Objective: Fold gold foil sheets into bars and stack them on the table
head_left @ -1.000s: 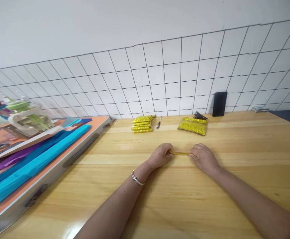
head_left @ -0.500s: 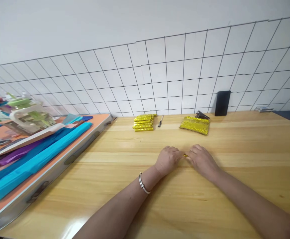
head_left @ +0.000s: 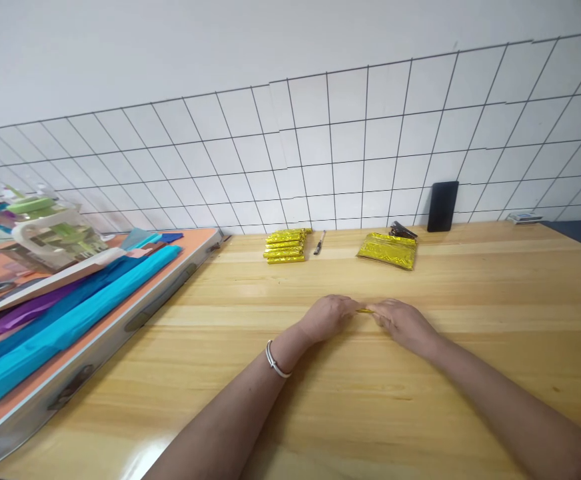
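Observation:
Between my two hands runs a thin strip of gold foil (head_left: 364, 311), seen only where it bridges the gap; its ends are hidden in my fingers. My left hand (head_left: 329, 317), with a bracelet (head_left: 276, 360) on the wrist, is closed on the strip's left end. On the other end my right hand (head_left: 404, 324) is closed, fingers bent together. Both hands rest low over the wooden table (head_left: 320, 407). Beyond them lie a stack of rolled gold foil pieces (head_left: 285, 247) and a flat packet of gold foil (head_left: 387, 251).
A pen (head_left: 319, 243) lies by the stack. Behind the packet is a black clip (head_left: 402, 231). A black phone-like slab (head_left: 443, 207) leans on the tiled wall. At left, an orange-topped case (head_left: 201, 241) bears blue paper (head_left: 95, 320) and a green-lidded jug (head_left: 40, 207).
My hands have moved slightly apart, so more of the gold strip shows between them. The whole view has shifted a little.

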Motion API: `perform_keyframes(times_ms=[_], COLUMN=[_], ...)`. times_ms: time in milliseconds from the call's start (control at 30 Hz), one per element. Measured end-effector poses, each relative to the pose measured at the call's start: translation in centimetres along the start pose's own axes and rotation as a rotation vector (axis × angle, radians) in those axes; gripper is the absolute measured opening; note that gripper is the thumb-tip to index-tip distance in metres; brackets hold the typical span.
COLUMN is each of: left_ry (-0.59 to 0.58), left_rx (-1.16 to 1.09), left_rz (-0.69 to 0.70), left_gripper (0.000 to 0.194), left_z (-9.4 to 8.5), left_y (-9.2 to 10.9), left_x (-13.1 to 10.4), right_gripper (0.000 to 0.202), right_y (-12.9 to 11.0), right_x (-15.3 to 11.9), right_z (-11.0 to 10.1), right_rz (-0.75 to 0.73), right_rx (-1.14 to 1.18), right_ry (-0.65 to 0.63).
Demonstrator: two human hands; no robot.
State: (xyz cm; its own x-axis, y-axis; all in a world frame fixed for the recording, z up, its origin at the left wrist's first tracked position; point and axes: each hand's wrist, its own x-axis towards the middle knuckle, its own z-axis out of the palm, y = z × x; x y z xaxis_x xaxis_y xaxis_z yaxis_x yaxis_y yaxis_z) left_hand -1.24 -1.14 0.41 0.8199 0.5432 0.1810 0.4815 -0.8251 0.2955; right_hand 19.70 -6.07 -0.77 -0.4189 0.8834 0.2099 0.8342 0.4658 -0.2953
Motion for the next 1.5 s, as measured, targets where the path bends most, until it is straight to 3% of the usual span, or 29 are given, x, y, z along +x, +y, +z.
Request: perform_keyframes(times_ms=[167, 333, 467, 633, 800, 1067, 1267, 1500], left_ry=[-0.006, -0.034, -0.008, 0.010, 0.027, 0.080, 0.152, 0.175], left_rx=[-0.035, 0.025, 0.068, 0.058, -0.097, -0.307, -0.366, -0.196], left_rz=[-0.020, -0.073, -0.073, -0.080, -0.054, -0.248, -0.269, -0.364], left_gripper=[0.043, 0.038, 0.035, 0.036, 0.042, 0.021, 0.019, 0.022], left_z=[-0.5, -0.7, -0.7, -0.7, -0.8, -1.4, -1.0, -0.5], left_y=[-0.6, -0.5, -0.5, -0.6, -1.7, -2.4, -3.0, -4.1], left_x=[-0.3, -0.4, -0.5, -0.6, -0.5, -0.4, -0.4, -0.6], right_gripper=[0.033, 0.026, 0.028, 0.030, 0.037, 0.029, 0.029, 0.027], right_y=[-0.2, -0.6, -0.8, 0.0, 1.5, 2.4, 2.7, 2.7], right_x=[0.0, 0.1, 0.0, -0.4, -0.5, -0.3, 0.0, -0.1], right_z=[-0.1, -0.6, -0.7, -0.3, -0.5, -0.4, -0.9, -0.9], right_rz=[0.071, 0.157, 0.208, 0.200, 0.125, 0.373, 0.306, 0.298], right_rx=[-0.010, -0.070, -0.148, 0.038, 0.268, 0.403, 0.261, 0.234], right_ry=[-0.003, -0.088, -0.087, -0.045, 0.003, 0.082, 0.123, 0.110])
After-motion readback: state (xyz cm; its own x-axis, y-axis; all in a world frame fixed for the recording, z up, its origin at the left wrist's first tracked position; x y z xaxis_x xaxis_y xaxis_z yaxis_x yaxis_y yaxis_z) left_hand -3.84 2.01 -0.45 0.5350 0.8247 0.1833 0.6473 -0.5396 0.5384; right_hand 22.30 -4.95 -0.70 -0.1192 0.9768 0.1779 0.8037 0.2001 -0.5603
